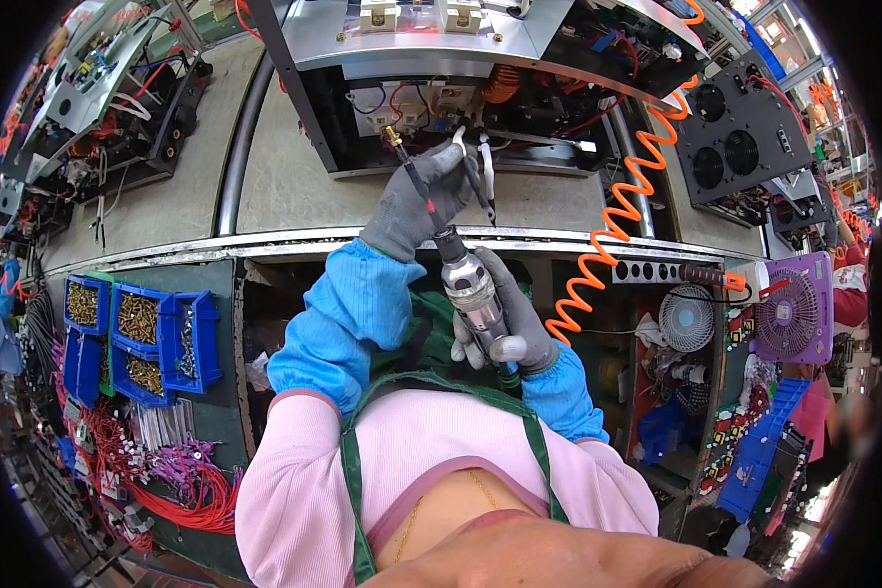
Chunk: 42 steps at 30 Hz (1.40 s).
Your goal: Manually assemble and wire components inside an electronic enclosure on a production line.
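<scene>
My right hand point(519, 328), in a grey glove, wraps round the body of a power screwdriver point(472, 294). Its long dark bit point(418, 184) points up toward an open metal machine cabinet point(314, 118), with a brass-coloured screw point(392, 135) at the tip. My left hand point(426, 201), gloved too, is closed at the cabinet's front edge, beside the bit. Its fingertips pinch a black cable with a white sleeve point(461, 142). A second white-sleeved cable point(486, 169) hangs just right of these fingers. Part of the left grip is hidden behind the bit.
Blue bins point(188, 343) of brass screws stand at left, above red wire bundles point(201, 500). A coiled orange air hose point(612, 230) hangs to the right. Other machine units point(740, 132) flank the cabinet. A purple fan point(792, 309) and power strip point(647, 271) are at right.
</scene>
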{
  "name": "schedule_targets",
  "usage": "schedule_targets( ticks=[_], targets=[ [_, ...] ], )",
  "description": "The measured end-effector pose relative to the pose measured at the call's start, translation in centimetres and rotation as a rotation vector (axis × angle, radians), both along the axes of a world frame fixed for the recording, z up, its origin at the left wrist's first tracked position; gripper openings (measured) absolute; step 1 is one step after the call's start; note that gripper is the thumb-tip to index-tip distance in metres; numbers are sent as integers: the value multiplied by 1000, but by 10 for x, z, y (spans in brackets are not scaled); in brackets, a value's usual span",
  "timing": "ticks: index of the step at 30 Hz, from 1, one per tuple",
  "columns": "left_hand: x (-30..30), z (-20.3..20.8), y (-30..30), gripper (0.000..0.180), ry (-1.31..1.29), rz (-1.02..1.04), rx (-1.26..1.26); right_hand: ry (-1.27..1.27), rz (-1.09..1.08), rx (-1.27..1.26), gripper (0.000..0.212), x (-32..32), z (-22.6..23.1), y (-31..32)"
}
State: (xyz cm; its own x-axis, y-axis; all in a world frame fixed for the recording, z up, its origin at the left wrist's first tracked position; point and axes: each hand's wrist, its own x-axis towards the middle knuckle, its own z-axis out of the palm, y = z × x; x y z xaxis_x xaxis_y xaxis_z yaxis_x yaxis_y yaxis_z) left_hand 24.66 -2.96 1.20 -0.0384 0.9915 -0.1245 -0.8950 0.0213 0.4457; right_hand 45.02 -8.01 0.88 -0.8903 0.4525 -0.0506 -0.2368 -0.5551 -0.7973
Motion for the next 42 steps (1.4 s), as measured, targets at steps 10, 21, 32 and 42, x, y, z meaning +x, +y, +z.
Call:
schedule_targets(
  ticks=[10, 21, 32, 42],
  targets=[
    [-27, 0, -32, 30, 774, 42, 35, -20, 42, -4, 117, -3, 5, -3],
    [-72, -63, 30, 28, 1939, 910, -147, -79, 114, 28, 110, -19, 5, -3],
    [-95, -26, -7, 28, 163, 377, 37, -105, 20, 28, 120, -23, 11, -2],
    [-91, -1, -18, 26, 225, 267, -65, -39, -38, 3, 118, -9, 12, -6]
  ],
)
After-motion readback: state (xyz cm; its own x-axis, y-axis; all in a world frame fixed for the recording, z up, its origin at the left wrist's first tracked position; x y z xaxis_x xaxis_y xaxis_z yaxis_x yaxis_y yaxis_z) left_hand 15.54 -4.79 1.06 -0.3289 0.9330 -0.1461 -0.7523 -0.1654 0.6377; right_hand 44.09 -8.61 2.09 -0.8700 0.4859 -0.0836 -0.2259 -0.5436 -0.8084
